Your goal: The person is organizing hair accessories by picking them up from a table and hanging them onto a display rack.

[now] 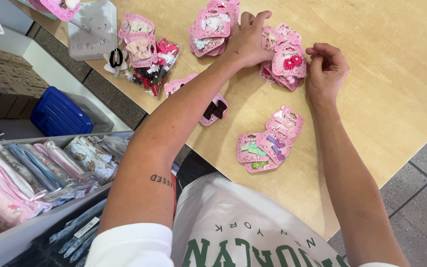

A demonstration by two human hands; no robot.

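Resting left hand (247, 40), fingers spread, on pink hair-clip cards (283, 58); right hand (326, 69) curled beside (grip contents unclear).

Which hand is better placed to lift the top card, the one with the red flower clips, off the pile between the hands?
Probably the right hand: it sits curled beside the red flower card, empty as far as shows. The left hand lies flat, spread across the pile's far edge and a neighbouring stack.

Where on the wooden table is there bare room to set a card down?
Bare wood lies right of the right hand, out to the table edge, and near the person below the small card pile. It is crowded around the left hand, between two card piles.
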